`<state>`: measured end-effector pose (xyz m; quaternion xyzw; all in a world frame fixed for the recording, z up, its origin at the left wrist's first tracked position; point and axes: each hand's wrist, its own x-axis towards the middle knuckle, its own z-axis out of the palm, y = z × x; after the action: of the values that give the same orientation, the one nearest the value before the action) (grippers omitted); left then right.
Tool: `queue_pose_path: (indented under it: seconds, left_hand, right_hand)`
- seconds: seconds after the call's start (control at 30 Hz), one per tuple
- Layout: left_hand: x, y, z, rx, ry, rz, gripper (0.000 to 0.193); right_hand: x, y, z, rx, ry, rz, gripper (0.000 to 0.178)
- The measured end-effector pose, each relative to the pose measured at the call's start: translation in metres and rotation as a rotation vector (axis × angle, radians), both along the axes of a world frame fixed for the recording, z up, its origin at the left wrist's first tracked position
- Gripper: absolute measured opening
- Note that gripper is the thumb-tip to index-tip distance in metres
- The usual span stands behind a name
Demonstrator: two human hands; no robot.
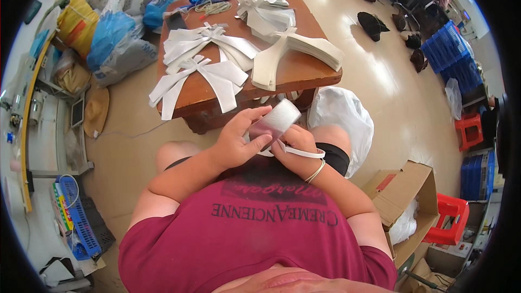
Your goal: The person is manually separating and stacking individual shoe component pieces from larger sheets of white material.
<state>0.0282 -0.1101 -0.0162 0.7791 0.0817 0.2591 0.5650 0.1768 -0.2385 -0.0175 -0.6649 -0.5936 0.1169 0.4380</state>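
Note:
Above my lap, my left hand (242, 132) has its fingers and thumb around a wide, shiny, grey curved band (280, 118). The maroon of my shirt shows on its lower part. Close under the band's right side, my right hand (296, 144) is closed on a narrow white strip (305, 153), which curves out toward my wrist. Whether strip and band are joined is hidden by my fingers. Beyond my hands, white fabric-like pieces with splayed strips (203, 78) lie in piles on the brown wooden table (247, 97), beside a cream stack (304, 49).
A blue tool and coiled cords (211, 5) lie at the table's far left, near another white stack (266, 13). A white plastic bag (344, 125) stands right of my knee. An open cardboard box (407, 201) and a red stool (449, 220) are at the right. Filled bags (122, 43) crowd the far left.

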Motion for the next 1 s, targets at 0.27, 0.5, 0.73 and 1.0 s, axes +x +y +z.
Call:
queue_pose_path:
  seconds: [0.27,0.5,0.73,1.0]
  left_hand:
    - [0.007,0.015,-0.001,-1.059,-0.504,-0.167,0.031]
    - [0.007,0.014,0.006,-1.157,-0.667,-0.25,0.06]
    - [-0.019,0.044,0.048,-0.807,-0.587,-0.118,0.069]
    - [-0.023,0.026,0.033,-0.531,0.06,0.052,0.045]
  right_hand:
    - [0.002,-0.004,-0.008,-0.016,0.658,-0.162,0.013]
    - [-0.003,-0.002,-0.005,0.066,0.763,-0.157,0.019]
    - [0.022,-0.005,-0.015,0.089,0.63,-0.116,0.02]
    - [0.031,-0.016,0.054,-0.015,-0.28,0.24,0.015]
